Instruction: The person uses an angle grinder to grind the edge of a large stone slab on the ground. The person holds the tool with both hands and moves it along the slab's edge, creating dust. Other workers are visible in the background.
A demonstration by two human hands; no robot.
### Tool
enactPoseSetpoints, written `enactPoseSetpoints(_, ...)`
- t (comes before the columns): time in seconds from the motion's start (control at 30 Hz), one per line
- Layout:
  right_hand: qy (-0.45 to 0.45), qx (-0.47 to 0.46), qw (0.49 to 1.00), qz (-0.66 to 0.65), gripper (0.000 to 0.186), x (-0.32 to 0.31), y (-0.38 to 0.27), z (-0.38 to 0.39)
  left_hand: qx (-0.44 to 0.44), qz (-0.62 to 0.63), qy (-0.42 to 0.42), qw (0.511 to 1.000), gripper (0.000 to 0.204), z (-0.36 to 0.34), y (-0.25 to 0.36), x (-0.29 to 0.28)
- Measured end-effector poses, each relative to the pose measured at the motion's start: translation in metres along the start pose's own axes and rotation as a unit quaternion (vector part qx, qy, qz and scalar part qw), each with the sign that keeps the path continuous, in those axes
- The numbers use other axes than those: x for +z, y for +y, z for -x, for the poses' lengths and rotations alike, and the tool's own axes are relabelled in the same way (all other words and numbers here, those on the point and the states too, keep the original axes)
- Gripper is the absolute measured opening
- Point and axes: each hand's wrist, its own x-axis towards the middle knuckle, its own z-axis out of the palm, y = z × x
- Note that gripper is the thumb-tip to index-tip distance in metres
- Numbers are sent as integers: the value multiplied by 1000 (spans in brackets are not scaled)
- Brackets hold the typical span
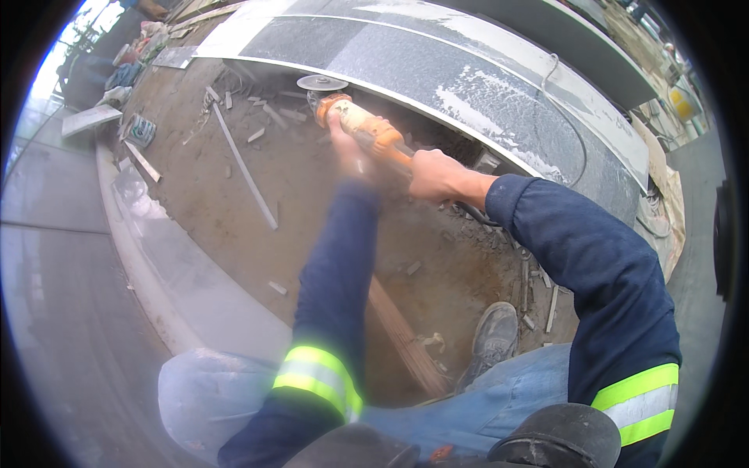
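Note:
An orange angle grinder (365, 125), dusty and pale along its body, is held out in front of me in both hands. My left hand (347, 148) wraps round the body close to the head, its lower part hazy with dust. Around the rear handle my right hand (437, 175) is closed. At the tool's far end a round grey disc (322, 83) lies near the white front edge of a grey stone slab (390, 58). Whether the disc touches that edge, I cannot tell. A dark cord (477, 214) trails from behind my right hand.
Stone offcuts and a long thin strip (242, 164) litter the dirt floor. A wooden board (402, 335) lies between my legs, beside my shoe (493, 339). A grey cable (581, 140) loops over the slab. To the left are a can (140, 130) and a pale curved ledge (195, 273).

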Motion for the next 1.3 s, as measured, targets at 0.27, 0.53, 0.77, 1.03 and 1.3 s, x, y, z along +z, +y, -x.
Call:
enactPoseSetpoints(0.27,-4,21,1000,-13,31,-3,0,20,0,-6,6,1000,91,14,-9,6)
enactPoseSetpoints(0.53,0,16,1000,5,32,-1,6,21,18,-4,0,1000,90,14,-16,4)
enactPoseSetpoints(0.77,7,13,1000,15,32,4,18,16,-17,24,-1,1000,89,28,-22,13)
enactPoseSetpoints(1.03,29,13,999,14,32,10,25,21,7,-9,-4,1000,88,38,-25,15)
enactPoseSetpoints(1.3,30,12,999,19,30,10,34,28,6,1,8,1000,89,42,-35,19)
